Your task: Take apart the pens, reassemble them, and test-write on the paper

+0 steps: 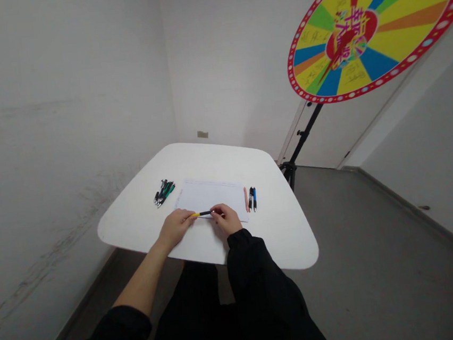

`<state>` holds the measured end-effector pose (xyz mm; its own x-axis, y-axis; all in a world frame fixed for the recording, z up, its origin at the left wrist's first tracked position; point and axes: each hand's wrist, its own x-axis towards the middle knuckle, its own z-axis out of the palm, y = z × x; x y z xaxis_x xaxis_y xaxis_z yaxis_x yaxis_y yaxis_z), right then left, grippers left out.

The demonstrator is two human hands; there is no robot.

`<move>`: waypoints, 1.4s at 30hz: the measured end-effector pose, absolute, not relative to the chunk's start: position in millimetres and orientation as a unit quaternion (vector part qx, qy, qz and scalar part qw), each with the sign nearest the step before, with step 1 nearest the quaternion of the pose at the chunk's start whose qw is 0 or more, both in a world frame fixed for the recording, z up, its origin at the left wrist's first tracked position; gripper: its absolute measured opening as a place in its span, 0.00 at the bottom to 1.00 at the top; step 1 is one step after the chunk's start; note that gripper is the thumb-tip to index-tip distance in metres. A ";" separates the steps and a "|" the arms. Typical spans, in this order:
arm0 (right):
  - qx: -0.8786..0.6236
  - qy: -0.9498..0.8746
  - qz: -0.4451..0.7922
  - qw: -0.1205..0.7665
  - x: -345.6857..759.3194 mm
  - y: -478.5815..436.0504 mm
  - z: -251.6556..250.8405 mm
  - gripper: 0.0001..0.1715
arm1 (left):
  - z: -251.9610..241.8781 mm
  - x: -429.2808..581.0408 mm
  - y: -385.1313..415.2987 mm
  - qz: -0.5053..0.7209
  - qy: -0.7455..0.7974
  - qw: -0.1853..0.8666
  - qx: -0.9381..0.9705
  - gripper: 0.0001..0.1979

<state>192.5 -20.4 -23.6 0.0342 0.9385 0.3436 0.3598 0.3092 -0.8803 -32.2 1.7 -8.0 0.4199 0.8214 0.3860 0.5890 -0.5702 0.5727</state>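
A yellow and black pen lies crosswise between my two hands, just over the near edge of a white sheet of paper. My left hand is closed on its yellow end. The fingertips of my right hand pinch its dark end. To the right of the paper lie a pink pen, a black pen and a blue pen, side by side. Several black and green pens form a loose pile to the left of the paper.
The white table has rounded corners and stands near the left wall. A colourful prize wheel on a black tripod stand rises behind the table at the right. Grey floor stretches along the right side.
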 end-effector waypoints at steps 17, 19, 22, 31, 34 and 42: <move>-0.507 -0.609 0.304 0.529 193.3 -19.4 -23.3 0.17 | -6.8 -32.0 1.2 0.315 0.430 0.162 0.831 0.14; -0.523 -0.613 0.297 0.513 193.4 -19.7 -23.1 0.13 | -4.6 -31.7 0.0 0.300 0.431 0.153 0.837 0.15; -0.529 -0.621 0.284 0.503 193.9 -20.6 -23.3 0.11 | -1.3 -31.1 -1.8 0.281 0.438 0.139 0.843 0.16; -0.511 -0.628 0.300 0.505 194.5 -21.0 -23.5 0.11 | -0.1 -27.2 -5.2 0.272 0.447 0.011 0.852 0.13; -0.503 -0.620 0.328 0.506 194.1 -21.5 -22.5 0.12 | 0.9 -24.6 -8.6 0.262 0.413 -0.046 0.871 0.12; -0.484 -0.603 0.371 0.514 192.3 -21.0 -24.0 0.13 | -3.1 -24.0 -10.5 0.287 0.330 -0.024 0.899 0.23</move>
<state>192.3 -21.0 -24.0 -0.0035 0.9655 0.2605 0.2024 0.2558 -0.9453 -24.0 -10.5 -3.1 0.6182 0.5791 0.5314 0.6071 -0.7813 0.1450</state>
